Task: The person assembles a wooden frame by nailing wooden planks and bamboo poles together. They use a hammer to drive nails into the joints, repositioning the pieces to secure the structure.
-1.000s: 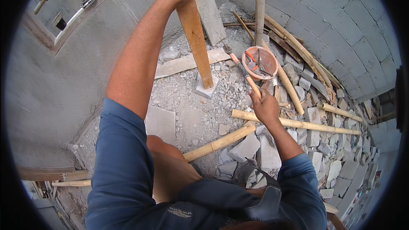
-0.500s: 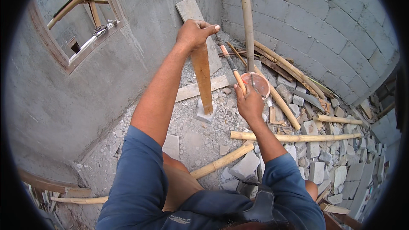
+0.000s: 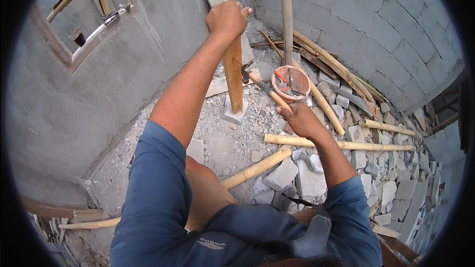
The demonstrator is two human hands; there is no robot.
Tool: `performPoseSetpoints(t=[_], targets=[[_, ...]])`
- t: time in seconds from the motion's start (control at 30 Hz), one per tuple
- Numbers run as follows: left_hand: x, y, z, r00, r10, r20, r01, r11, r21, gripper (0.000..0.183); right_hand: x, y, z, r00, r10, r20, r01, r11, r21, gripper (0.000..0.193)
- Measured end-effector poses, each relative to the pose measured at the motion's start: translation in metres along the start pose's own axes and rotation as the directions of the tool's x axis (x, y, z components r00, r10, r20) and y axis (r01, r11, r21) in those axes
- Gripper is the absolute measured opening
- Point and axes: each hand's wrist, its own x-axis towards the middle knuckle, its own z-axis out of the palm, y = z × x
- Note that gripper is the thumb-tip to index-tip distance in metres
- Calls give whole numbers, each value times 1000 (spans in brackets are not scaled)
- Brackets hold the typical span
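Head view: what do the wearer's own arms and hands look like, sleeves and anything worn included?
The left hand and right hand are bare, with no gloves, and no watch or band shows at either wrist. The left sleeve and right sleeve are plain dark blue fabric, ending near the elbows and leaving the forearms uncovered. No cables run along the arms.

The board (image 3: 233, 76) is matt wood; the hammer (image 3: 265, 88) has a dull metal head. The bucket (image 3: 304, 77) is dusty plastic, the bamboo pole (image 3: 258, 168) smooth, the wall (image 3: 118, 89) rough, matt cement.
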Motion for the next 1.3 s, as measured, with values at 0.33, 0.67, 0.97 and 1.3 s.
performPoseSetpoints(t=[0.33, 0.67, 0.97, 1.3], targets=[[-8, 26, 0, 1000, 5, 27, -8, 996, 92, 44, 11, -24, -22, 993, 49, 107, -35, 991, -127, 64], [19, -28, 17, 997, -71, -26, 75, 979, 190, 46, 43, -10, 39, 999, 39, 16, -38, 998, -46, 57], [37, -61, 7, 992, -114, -58, 121, 980, 156, 42, 51, 53, 163, 995, 100, -23, -99, 995, 30, 62], [18, -22, 10, 992, -97, -78, 109, 980, 169, 41, 26, -42, -16, 999, 29, 22, -23, 975, -219, 52]])
